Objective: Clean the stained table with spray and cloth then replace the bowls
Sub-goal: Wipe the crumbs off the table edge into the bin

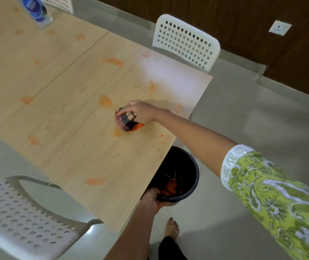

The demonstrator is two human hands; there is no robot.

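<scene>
My right hand presses a folded checked cloth on the light wooden table, beside a small heap of orange crumbs near the right edge. Orange smears dot the tabletop. My left hand grips the rim of a black bin held just under that table edge; orange waste lies inside it. A spray bottle with a blue label stands at the far left of the table. No bowls are in view.
A white perforated chair stands at the far side, another at the near left. My bare foot is on the grey floor below the bin. A wall socket is on the brown wall.
</scene>
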